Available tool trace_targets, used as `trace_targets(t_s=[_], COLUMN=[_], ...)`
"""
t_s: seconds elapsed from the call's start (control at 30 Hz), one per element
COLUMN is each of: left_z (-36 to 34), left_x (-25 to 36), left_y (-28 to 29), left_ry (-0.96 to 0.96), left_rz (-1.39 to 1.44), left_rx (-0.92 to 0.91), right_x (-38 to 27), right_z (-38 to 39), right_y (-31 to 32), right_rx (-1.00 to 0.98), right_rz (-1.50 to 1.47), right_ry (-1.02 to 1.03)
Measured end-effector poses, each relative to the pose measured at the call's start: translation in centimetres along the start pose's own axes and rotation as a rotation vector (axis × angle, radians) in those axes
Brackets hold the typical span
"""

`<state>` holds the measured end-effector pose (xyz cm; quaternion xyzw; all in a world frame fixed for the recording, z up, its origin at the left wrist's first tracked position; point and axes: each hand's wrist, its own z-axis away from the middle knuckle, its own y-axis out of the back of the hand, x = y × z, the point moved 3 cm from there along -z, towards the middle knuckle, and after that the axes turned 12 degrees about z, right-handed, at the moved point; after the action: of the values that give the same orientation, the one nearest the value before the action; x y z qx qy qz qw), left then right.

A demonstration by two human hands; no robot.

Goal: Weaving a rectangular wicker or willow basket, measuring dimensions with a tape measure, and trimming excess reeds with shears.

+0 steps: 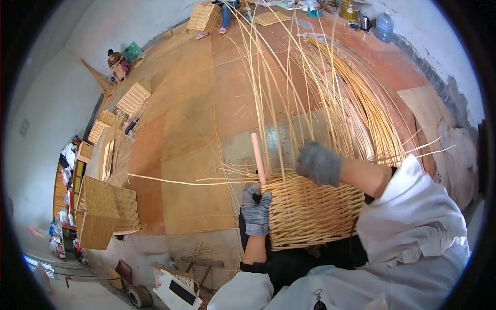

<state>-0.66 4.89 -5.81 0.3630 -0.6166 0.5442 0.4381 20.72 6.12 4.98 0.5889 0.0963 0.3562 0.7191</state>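
Observation:
A partly woven wicker basket point(312, 209) rests across my lap, with long upright canes point(287, 93) rising from its far edge. My left hand point(256, 211), in a grey knit glove, is closed on the basket's left corner. Beside its fingers a smooth pinkish wooden rod point(258, 157) stands up from that corner. My right hand point(319, 164), gloved the same way, is a fist just above the far edge, among the canes. Whatever lies inside that fist is hidden. One loose cane point(170, 180) sticks out far to the left of the basket.
A thick bundle of canes point(361, 103) lies on the floor at right. Finished wicker baskets point(106, 212) stand along the left side. Two other people sit farther off, one point(118, 64) at far left. A blue water jug point(384, 27) stands by the right wall.

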Motion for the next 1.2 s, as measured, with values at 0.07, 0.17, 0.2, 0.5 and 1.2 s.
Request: trace_targets(t_s=[0.07, 0.17, 0.2, 0.5, 1.2], left_z=[0.2, 0.6, 0.5, 0.7, 0.4], left_x=[-0.2, -0.4, -0.3, 4.3, 1.8], left_y=[-0.1, -0.2, -0.3, -2.6, -1.8], left_ry=[-0.025, -0.054, -0.064, -0.504, -0.050], left_rz=[-0.088, -0.197, -0.190, -0.903, -0.098], left_rx=[0.075, 0.114, 0.099, -0.058, 0.050], right_x=[0.2, -0.3, -0.9, -3.5, -4.2], right_z=[3.5, 5.6, 5.3, 1.0, 2.2], right_y=[-2.2, -2.4, -1.7, -2.4, -0.4], right_rx=[0.050, 0.617, 0.825, 0.469, 0.670], right_rz=[-0.114, -0.286, -0.179, -0.140, -0.435], right_ry=[-0.279, -0.630, -0.575, -0.232, -0.383])
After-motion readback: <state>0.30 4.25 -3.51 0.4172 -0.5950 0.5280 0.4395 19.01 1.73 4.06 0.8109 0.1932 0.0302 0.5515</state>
